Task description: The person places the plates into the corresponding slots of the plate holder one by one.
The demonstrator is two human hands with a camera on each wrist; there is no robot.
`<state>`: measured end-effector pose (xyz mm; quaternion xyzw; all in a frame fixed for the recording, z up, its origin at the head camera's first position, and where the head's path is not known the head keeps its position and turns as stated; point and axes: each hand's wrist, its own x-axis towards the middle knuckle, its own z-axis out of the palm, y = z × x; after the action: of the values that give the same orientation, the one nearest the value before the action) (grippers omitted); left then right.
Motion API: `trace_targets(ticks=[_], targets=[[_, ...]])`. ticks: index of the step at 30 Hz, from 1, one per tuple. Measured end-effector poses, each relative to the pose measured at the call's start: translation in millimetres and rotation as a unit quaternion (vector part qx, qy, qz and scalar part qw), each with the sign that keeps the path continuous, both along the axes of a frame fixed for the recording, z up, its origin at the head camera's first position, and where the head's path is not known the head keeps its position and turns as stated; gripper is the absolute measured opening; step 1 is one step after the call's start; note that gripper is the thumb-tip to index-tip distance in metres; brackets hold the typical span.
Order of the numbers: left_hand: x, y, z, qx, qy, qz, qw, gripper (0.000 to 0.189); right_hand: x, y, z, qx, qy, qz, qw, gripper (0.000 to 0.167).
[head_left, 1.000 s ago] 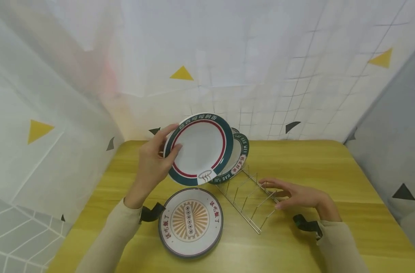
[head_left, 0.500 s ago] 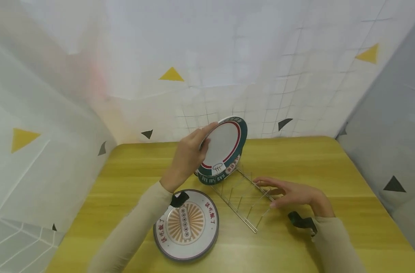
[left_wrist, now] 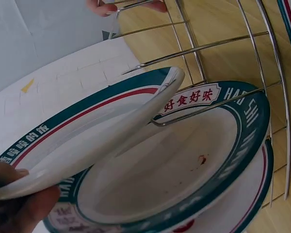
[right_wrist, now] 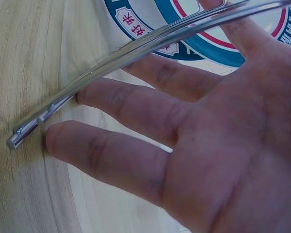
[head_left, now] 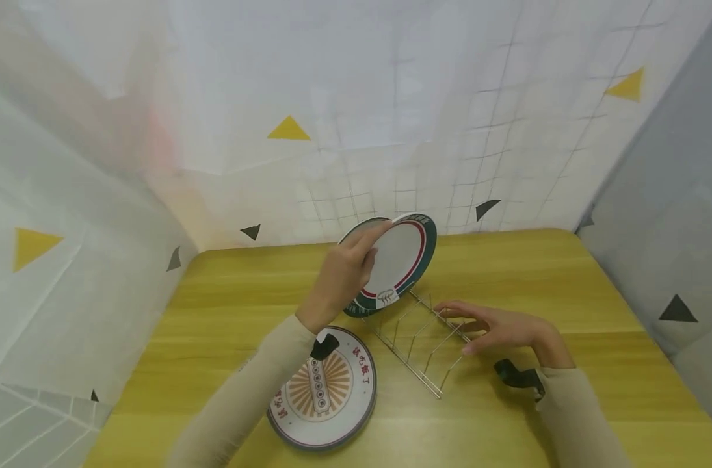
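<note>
My left hand (head_left: pixel 344 270) pinches the rim of a white plate (head_left: pixel 396 257) with a green border and red ring, tilted over the far end of a wire dish rack (head_left: pixel 428 385). In the left wrist view, the held plate (left_wrist: pixel 102 141) leans in front of another green-rimmed plate (left_wrist: pixel 169 165) that stands among the rack's wires, with one more plate behind it. My right hand (head_left: pixel 502 328) is at the rack's right side, thumb and fingers spread. The right wrist view shows its fairly straight fingers (right_wrist: pixel 126 97) against the metal rods (right_wrist: pixel 116 58).
A round plate (head_left: pixel 350 406) with an orange sunburst and red characters lies flat left of the rack, partly under my left forearm. The wooden table (head_left: pixel 508 422) ends at a pale wall sheet (head_left: pixel 356 97) with yellow and dark shapes.
My left hand has carried the green-and-red-ringed plate to the right and turned it steeper, against the plates at the rack's far end. My right hand has stayed by the rack.
</note>
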<state>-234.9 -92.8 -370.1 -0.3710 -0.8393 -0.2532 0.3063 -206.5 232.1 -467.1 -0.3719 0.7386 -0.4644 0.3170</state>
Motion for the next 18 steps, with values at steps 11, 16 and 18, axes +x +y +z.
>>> trace_targets(ticks=[11,16,18], targets=[[3.1,4.8,-28.2,-0.037,-0.045,0.029,0.9979,0.053,2.5,-1.1,-0.1,-0.009,-0.011,-0.003,0.9999,0.077],[6.2,1.7,-32.5,-0.05,-0.038,0.045,0.997,0.053,1.6,1.8,-0.3,0.0,-0.01,-0.015,0.9998,0.077],[8.1,0.3,-34.2,-0.063,-0.036,0.054,0.9959,0.053,1.3,3.4,-0.3,-0.002,-0.011,-0.014,0.9998,0.077]])
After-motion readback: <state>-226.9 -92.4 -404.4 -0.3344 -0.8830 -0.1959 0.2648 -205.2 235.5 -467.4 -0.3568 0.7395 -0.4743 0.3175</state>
